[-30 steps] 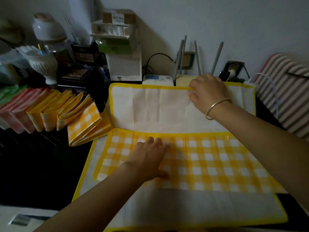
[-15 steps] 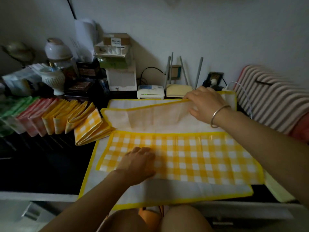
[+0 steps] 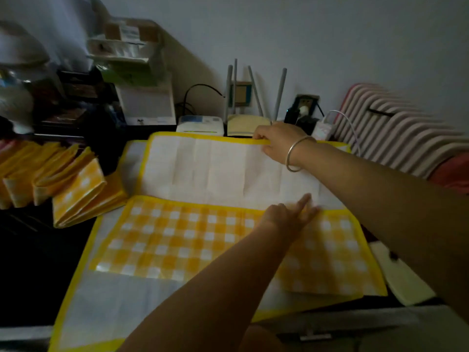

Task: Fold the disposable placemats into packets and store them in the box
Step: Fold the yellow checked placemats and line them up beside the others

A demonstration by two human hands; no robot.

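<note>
A large yellow-and-white checked placemat (image 3: 177, 240) lies spread on the dark table, its near part folded over so the checks face up. Its far part (image 3: 215, 168) shows the plain white back with a yellow border. My right hand (image 3: 276, 142), with a silver bangle on the wrist, pinches the far yellow edge. My left hand (image 3: 289, 214) lies flat, fingers apart, on the fold line near the middle right. Several folded yellow checked packets (image 3: 76, 194) stand in a row at the left. No box is recognisable.
A router with antennas (image 3: 248, 123) and a white device (image 3: 200, 124) sit against the wall behind the mat. Stacked boxes and jars (image 3: 132, 72) crowd the back left. A striped cushion (image 3: 396, 133) leans at the right. A pale flat object (image 3: 401, 275) lies at the table's right edge.
My left hand slid from the left part of the checked panel to the right along the fold line. My right hand kept the far edge, and the white flap now lies flatter.
</note>
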